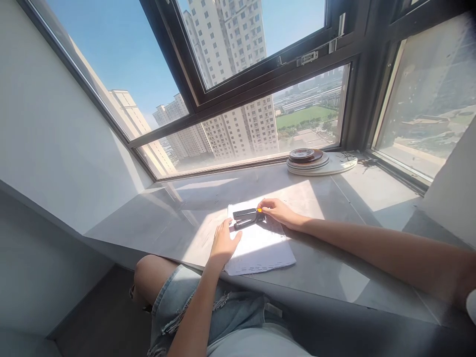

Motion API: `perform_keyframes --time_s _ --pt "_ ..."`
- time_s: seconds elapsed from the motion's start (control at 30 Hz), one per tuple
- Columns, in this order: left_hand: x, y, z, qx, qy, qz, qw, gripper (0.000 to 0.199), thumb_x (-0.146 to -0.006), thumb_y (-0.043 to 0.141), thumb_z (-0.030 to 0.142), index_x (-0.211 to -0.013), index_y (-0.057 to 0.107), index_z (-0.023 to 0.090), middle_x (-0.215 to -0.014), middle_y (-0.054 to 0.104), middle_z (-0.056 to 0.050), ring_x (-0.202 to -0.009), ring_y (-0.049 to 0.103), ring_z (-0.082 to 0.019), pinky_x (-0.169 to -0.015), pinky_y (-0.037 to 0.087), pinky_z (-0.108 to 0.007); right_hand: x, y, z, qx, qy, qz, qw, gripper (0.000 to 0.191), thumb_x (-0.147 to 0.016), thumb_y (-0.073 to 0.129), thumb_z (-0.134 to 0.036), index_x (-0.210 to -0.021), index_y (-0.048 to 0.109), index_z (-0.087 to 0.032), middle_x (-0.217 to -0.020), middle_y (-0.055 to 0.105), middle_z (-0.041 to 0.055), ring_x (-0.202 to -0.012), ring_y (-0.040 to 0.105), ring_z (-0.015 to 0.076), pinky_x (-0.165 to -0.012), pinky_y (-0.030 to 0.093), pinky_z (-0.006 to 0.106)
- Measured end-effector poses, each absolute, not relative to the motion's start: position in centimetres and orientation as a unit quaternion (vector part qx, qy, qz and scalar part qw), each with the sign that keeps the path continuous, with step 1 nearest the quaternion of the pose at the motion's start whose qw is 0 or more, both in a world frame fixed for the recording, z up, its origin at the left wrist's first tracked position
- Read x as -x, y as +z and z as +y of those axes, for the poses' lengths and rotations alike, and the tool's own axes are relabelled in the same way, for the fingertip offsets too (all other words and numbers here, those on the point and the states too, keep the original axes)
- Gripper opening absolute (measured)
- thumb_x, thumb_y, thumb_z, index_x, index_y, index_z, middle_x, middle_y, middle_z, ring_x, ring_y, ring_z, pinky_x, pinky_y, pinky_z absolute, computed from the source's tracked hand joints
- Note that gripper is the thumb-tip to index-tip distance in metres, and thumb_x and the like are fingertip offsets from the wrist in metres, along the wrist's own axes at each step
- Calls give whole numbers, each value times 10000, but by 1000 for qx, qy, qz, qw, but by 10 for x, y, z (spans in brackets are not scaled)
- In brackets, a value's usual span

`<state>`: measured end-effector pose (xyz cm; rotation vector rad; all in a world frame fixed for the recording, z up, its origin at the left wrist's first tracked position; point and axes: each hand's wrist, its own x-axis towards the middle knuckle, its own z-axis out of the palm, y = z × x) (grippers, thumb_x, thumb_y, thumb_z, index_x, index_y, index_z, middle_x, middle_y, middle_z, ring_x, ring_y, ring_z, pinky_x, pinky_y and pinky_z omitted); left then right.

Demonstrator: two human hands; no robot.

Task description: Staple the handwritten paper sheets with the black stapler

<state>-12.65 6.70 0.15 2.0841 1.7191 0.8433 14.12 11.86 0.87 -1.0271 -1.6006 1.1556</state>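
A black stapler [245, 218] lies over the stack of white paper [258, 252], its jaws spread apart and pointing left. My right hand [277, 210] has closed fingers at the stapler's rear end, next to a small orange part [259, 210]. At the left edge of the paper is my left hand [224, 242], thumb apart from the fingers. Its fingertips come close to the stapler's front end; whether they touch it I cannot tell. Dark marks run along the paper's near edge.
The grey tiled sill [323, 270] carries the paper. Stacked plates [307, 161] stand at the back right by the window frame [357, 109], on a larger pale round board [344, 163]. My knee [154, 275] is below the sill's front edge. A white wall [67, 129] rises at left.
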Motion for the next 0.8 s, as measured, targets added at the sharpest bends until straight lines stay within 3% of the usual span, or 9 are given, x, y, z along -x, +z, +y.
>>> perform_keyframes --time_s 0.4,0.67,0.8 --pt "128 -2 69 -727 289 603 155 534 -937 686 344 -1442 578 208 -1471 639 -136 -1393 547 -330 -1186 396 -469 -141 13 115 405 470 -644 448 241 -902 650 -411 -891 724 -182 -815 706 46 -658 565 154 -614 462 299" --pt "129 -3 69 -721 298 604 164 543 -934 701 343 -1446 574 215 -1487 632 -137 -1410 541 -331 -1195 390 -465 -140 8 120 376 525 -586 489 465 -1027 492 -634 -998 676 -207 -935 767 103 -818 688 233 -753 546 359" --pt "128 -3 69 -724 292 605 160 539 -940 691 340 -1446 569 200 -1475 634 -151 -1408 542 -332 -1194 392 -469 -140 7 123 381 483 -631 473 463 -1023 507 -640 -975 662 -206 -941 742 84 -810 658 215 -751 522 345"
